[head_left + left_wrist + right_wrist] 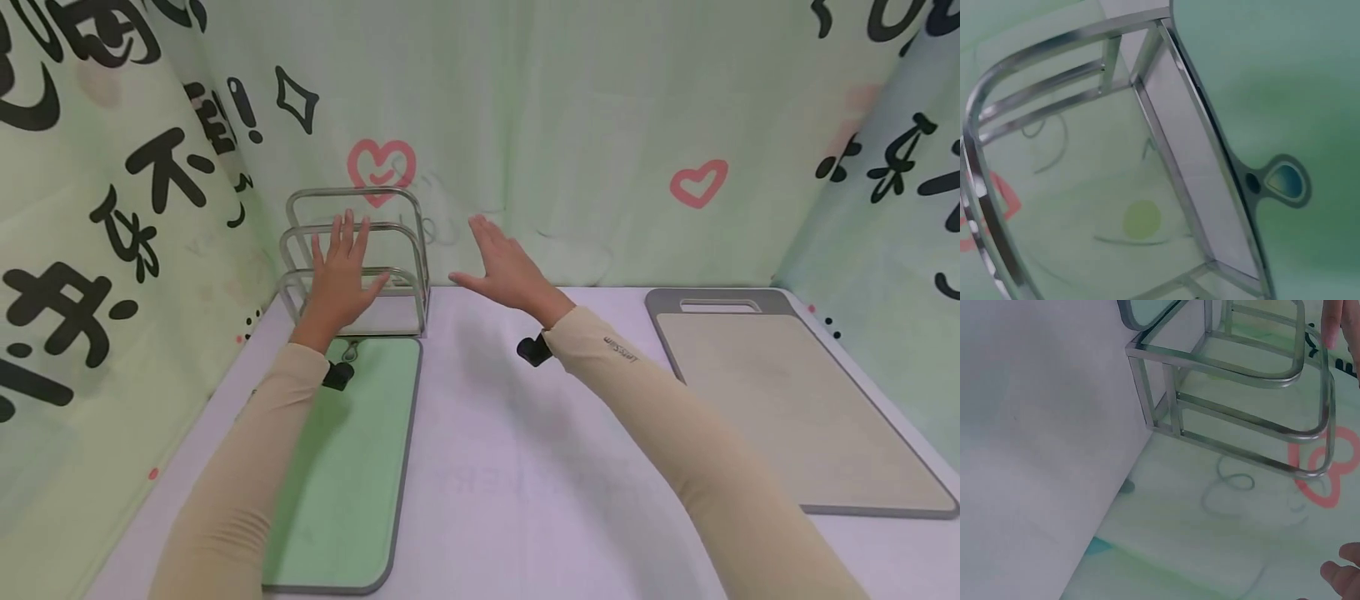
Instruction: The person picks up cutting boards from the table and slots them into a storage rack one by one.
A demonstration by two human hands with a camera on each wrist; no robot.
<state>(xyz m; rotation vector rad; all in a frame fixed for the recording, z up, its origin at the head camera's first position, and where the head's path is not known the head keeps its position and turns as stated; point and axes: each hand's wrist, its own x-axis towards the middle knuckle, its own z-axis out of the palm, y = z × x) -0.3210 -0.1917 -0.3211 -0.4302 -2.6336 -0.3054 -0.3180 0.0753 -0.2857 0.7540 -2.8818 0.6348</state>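
Note:
A silver metal rack (322,192) with three rounded hoops stands at the back left. My left hand (337,283) is raised and overlaps its hoops in the head view, fingers straight and thumb out, holding nothing. To the right of the rack, my right hand (510,271) is held up with nothing in it, its thumb pointing left. In front of the rack lies a green cutting board (352,467) with a grey edge. Its hanging hole (1288,181) appears beside the rack's base in the left wrist view. Some fingertips (1341,575) show at the right wrist view's lower right.
A beige cutting board (795,400) with a grey border and handle slot lies flat on the right. Printed curtains (600,125) stand behind the white table (510,483) and along both sides. Each wrist wears a small black device (534,350).

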